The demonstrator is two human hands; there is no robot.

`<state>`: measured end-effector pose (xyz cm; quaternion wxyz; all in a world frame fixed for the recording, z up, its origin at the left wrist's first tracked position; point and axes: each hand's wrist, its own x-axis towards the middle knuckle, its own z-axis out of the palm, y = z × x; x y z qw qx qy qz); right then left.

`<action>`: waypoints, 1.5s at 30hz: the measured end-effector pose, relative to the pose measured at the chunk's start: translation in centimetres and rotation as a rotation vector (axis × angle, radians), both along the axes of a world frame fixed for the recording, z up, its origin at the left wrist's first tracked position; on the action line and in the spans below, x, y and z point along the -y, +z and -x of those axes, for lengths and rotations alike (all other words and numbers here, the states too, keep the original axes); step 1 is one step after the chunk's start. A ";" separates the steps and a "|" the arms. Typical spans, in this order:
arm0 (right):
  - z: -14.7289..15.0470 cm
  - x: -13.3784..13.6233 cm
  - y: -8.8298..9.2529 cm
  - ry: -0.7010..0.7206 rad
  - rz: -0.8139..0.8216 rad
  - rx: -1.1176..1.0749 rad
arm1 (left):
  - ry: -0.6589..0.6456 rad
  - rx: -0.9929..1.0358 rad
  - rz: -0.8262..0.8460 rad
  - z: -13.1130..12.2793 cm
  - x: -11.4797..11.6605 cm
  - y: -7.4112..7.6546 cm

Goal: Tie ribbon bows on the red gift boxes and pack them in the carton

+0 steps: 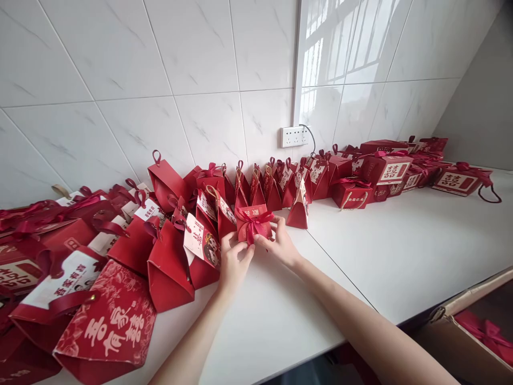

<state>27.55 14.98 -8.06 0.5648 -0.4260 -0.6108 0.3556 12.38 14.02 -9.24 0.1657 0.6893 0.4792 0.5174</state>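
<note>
A small red gift box (244, 231) with a dark pink ribbon bow (255, 220) stands on the white countertop between my hands. My left hand (234, 262) is closed at the box's lower left corner, thumb and fingertip near the bow's hanging tail. From the right, my right hand (282, 247) grips the box's side, its thumb at the lower end of the bow. The box's underside and some fingertips are hidden. Just behind it is a row of red triangular gift boxes (272, 190) with ribbon loops; one triangular box (298, 206) stands slightly forward, right of my hand.
Many red boxes crowd the left, including a large one (108, 321) near the front. Boxes with bows (387, 168) are stacked at the back right. A power socket (294, 137) is on the tiled wall. An open cardboard carton (467, 347) stands below the countertop's edge (300, 363).
</note>
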 end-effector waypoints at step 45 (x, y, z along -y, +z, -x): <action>-0.3 0.2 0.4 -0.118 -0.040 0.183 | -0.058 0.348 0.275 -0.4 0.0 1.1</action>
